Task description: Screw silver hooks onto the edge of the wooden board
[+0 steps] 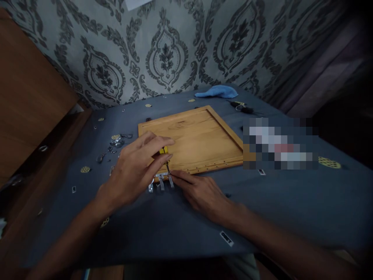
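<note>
Rimmed wooden board [201, 136] flat on dark blue tablecloth [180, 229], metal fittings [161, 182] along near edge. Left hand [128, 171] clamped on yellow-handled screwdriver [164, 150], tip down at fittings; right hand [205, 194] just beside, 2 fingertips at same spot, can't tell if pinching. Loose metal parts [116, 143] left, blue rag [218, 91] behind.

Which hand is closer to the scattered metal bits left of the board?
Left. The left hand is beside the metal bits; the right hand is farther off, at the near edge of the wooden board.
</note>
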Available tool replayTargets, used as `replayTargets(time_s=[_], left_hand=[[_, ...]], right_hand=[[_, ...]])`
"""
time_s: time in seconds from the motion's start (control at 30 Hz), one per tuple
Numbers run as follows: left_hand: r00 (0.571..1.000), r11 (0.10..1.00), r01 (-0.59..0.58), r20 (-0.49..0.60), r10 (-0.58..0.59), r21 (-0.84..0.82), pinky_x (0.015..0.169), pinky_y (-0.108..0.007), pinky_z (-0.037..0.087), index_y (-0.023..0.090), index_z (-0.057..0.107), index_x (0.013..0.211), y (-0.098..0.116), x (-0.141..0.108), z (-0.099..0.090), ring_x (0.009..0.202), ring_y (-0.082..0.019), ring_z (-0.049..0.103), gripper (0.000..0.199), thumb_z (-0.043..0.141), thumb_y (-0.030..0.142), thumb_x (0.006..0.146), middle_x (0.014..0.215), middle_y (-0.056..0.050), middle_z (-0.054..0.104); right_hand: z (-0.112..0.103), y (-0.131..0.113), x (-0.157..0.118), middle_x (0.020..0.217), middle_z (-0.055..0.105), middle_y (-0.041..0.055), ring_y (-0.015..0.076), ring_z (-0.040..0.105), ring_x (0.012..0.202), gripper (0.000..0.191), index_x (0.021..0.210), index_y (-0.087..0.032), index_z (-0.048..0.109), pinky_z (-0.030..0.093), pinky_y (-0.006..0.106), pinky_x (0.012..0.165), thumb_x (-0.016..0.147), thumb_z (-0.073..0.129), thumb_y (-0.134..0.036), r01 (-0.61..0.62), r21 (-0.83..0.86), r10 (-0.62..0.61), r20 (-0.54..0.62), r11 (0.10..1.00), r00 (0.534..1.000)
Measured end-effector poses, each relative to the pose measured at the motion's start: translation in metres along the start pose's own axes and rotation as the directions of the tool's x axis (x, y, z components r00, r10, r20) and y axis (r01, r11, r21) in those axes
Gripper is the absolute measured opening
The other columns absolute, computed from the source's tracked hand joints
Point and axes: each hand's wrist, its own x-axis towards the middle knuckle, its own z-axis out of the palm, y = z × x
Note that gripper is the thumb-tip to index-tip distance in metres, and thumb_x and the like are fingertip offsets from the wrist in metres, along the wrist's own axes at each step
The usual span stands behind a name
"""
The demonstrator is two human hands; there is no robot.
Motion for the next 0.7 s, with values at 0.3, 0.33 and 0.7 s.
replayTargets(time_s=[0.3, 0.33, 0.7], left_hand=[[0.999, 0.997, 0.033, 0.004, -0.033, -0.067, 0.082, -0.023, 0.058, 0.016, 0.066, 0.119, -0.0001, -0.0008, 0.0018, 0.083, -0.013, 0.071, 0.020, 0.065, 0.018, 0.099, 0.105, -0.003, 0.074], [0.999, 0.998, 0.033, 0.003, -0.033, -0.062, 0.081, -0.023, 0.058, 0.016, 0.067, 0.119, 0.0002, -0.0007, 0.0022, 0.083, -0.013, 0.071, 0.019, 0.065, 0.019, 0.099, 0.103, -0.003, 0.074], [0.996, 0.994, 0.077, 0.047, -0.073, -0.079, 0.078, -0.025, 0.059, 0.018, 0.065, 0.123, 0.0003, 0.0002, -0.0029, 0.078, -0.014, 0.072, 0.023, 0.060, 0.018, 0.100, 0.106, -0.003, 0.076]], right_hand=[[-0.0020, -0.0007, 0.0002, 0.138, 0.070, 0.0131, 0.0247, 0.078, 0.098, 0.058, 0.138, -0.016, 0.066, 0.065, 0.035, 0.078, 0.085, 0.050, 0.003, 0.000, 0.005, 0.000, 0.015, 1.000, 1.000], [-0.0023, -0.0010, 0.0004, 0.139, 0.070, 0.0137, 0.0255, 0.078, 0.097, 0.058, 0.138, -0.016, 0.066, 0.065, 0.036, 0.077, 0.085, 0.050, 0.003, -0.002, 0.002, 0.002, 0.016, 1.000, 1.000], [-0.0049, -0.0020, 0.0015, 0.137, 0.072, 0.0115, 0.0236, 0.078, 0.099, 0.053, 0.137, -0.016, 0.066, 0.063, 0.033, 0.077, 0.089, 0.053, 0.002, 0.001, -0.004, 0.000, 0.025, 1.000, 1.000]])
